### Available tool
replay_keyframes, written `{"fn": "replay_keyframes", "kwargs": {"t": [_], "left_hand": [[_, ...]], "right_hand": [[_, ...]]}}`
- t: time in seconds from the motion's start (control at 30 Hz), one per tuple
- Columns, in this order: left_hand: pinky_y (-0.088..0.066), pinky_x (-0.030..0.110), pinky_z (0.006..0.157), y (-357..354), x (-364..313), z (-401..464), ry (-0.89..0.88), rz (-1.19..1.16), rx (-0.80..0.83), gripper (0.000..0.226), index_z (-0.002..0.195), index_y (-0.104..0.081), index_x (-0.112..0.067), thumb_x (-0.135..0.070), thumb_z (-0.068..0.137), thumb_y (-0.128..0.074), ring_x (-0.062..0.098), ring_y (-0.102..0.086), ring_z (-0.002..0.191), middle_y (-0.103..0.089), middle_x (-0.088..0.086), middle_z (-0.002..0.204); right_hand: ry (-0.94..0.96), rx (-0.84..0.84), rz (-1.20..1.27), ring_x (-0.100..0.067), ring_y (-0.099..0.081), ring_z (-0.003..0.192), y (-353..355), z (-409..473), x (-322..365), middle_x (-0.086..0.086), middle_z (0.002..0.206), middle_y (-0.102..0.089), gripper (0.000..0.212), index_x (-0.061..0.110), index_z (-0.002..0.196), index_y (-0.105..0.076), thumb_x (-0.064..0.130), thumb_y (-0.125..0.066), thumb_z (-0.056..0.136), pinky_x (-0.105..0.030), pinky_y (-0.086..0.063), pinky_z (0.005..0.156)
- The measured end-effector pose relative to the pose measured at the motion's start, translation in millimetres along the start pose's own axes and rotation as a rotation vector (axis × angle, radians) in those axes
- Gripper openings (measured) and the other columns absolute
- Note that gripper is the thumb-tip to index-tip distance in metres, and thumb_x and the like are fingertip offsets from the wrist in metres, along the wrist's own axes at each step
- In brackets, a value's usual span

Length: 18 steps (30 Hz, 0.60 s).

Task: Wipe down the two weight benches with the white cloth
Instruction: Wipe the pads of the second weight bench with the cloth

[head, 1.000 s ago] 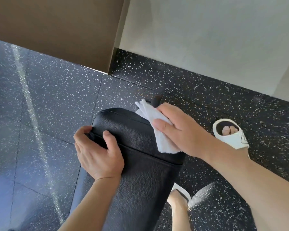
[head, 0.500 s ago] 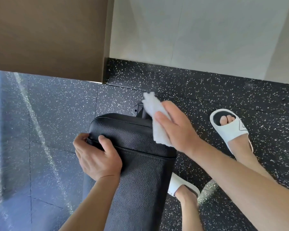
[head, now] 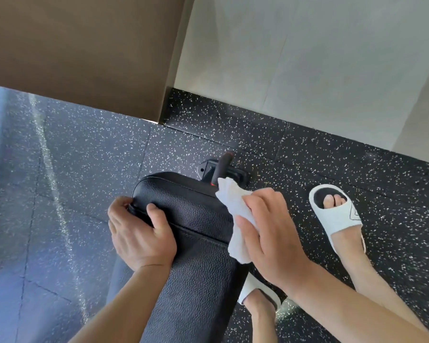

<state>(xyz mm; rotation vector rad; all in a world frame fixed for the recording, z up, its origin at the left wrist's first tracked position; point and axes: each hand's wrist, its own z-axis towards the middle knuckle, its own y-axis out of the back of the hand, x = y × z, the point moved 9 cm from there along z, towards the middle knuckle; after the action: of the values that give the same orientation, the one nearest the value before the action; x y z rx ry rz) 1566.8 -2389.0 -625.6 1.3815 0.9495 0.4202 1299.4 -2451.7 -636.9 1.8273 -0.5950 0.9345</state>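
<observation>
Running lengthwise away toward wall, black bench pad (head: 196, 256); left hand (head: 140, 233) gripping its edge, right hand (head: 273, 233) pressing white cloth (head: 235, 219) against its side.

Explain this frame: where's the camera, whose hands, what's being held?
There is no machine here: a person wears one wide-angle camera on the head, looking down at their own arms. The left hand grips the near-left edge of a black padded weight bench, thumb on top, steadying it. The right hand presses a crumpled white cloth against the bench's right side. Past the pad's end, part of the bench's base and a black handle show. The person's feet, in white slides, stand on speckled black floor.
</observation>
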Motion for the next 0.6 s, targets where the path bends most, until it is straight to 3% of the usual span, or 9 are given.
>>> {"fn": "replay_keyframes", "kwargs": {"t": [0.17, 0.37, 0.6], "left_hand": [[-0.042, 0.054, 0.090, -2, 5, -1, -0.007, 0.004, 0.000, 0.044, 0.124, -0.044, -0.018, -0.043, 0.089, -0.045, 0.036, -0.051, 0.111, -0.059, 0.013, 0.118], [-0.042, 0.055, 0.088, -2, 4, -3, -0.009, 0.020, 0.012, 0.041, 0.125, -0.045, -0.016, -0.039, 0.092, -0.041, 0.036, -0.048, 0.106, -0.057, 0.013, 0.117], [-0.041, 0.050, 0.091, 1, 2, -3, 0.036, -0.003, -0.010, 0.035, 0.122, -0.047, -0.018, -0.036, 0.094, -0.038, 0.035, -0.049, 0.105, -0.058, 0.012, 0.114]], "right_hand": [[0.243, 0.188, -0.316, -0.028, -0.047, 0.090, -45, 71, 63, -0.006, 0.110, -0.051, 0.024, 0.015, 0.113, -0.048, 0.035, -0.040, 0.104, -0.044, -0.044, 0.069], [0.398, 0.300, -0.296, -0.028, -0.052, 0.109, -105, 130, 122, -0.006, 0.123, -0.051, 0.026, 0.015, 0.124, -0.048, 0.033, -0.043, 0.107, -0.043, -0.047, 0.081], [0.375, 0.412, -0.247, -0.031, -0.050, 0.102, -78, 107, 95, -0.011, 0.117, -0.051, 0.028, 0.007, 0.119, -0.052, 0.030, -0.045, 0.104, -0.046, -0.046, 0.082]]}}
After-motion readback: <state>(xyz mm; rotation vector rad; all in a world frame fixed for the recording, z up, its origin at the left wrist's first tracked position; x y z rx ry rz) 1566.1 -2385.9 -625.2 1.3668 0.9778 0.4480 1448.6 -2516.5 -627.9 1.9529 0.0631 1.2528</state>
